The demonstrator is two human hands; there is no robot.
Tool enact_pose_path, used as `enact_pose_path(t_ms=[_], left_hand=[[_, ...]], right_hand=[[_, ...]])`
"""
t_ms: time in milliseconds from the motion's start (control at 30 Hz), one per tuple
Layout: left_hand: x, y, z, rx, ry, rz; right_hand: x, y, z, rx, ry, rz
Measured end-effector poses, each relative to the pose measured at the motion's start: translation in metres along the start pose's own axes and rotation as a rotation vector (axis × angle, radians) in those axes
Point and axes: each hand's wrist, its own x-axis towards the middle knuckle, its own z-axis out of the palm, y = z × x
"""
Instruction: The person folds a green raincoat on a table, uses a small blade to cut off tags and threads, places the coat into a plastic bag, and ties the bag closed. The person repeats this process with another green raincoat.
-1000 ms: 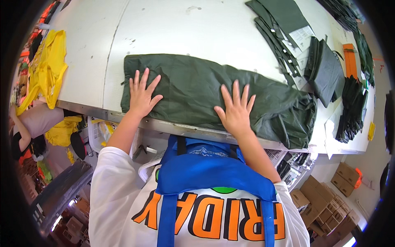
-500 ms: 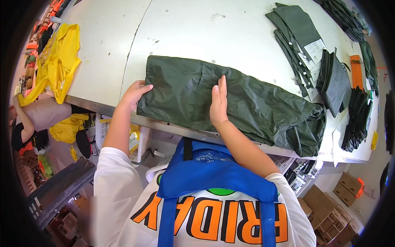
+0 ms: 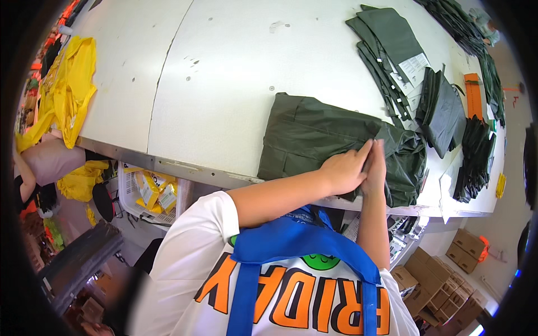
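A dark green, shiny garment (image 3: pixel 314 131) lies folded over on itself along the front of the white table (image 3: pixel 218 112), its left side a smooth fold and its right end crumpled. My left hand (image 3: pixel 343 172) reaches across to the right and grips the edge of the folded-over layer; its fingertips are partly hidden. My right hand (image 3: pixel 376 162) stands on edge against the cloth, fingers straight and together, right beside the left fingertips. Nothing is held in it.
Flat green folded garments with white tags (image 3: pixel 392 33) lie at the back right, near dark bundles (image 3: pixel 440 112) and an orange strip (image 3: pixel 473 95). Yellow garments (image 3: pixel 78 84) hang over the far-left table edge, near another person. A white basket (image 3: pixel 131 187) with yellow packages stands below.
My left hand has carried the garment's left end over to the right, making it shorter. My right hand has shifted right and stays upright on the cloth.
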Motion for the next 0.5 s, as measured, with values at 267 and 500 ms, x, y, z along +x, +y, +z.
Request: enact_pose_path(t_ms=[267, 500], left_hand=[[-0.018, -0.040, -0.019, 0.611, 0.268, 0.138], [-0.004, -0.072, 0.006, 0.721, 0.159, 0.086]], right_hand=[[0.032, -0.030, -0.039, -0.760, -0.198, -0.124], [0.171, -0.132, -0.180, 0.644, 0.475, -0.094]])
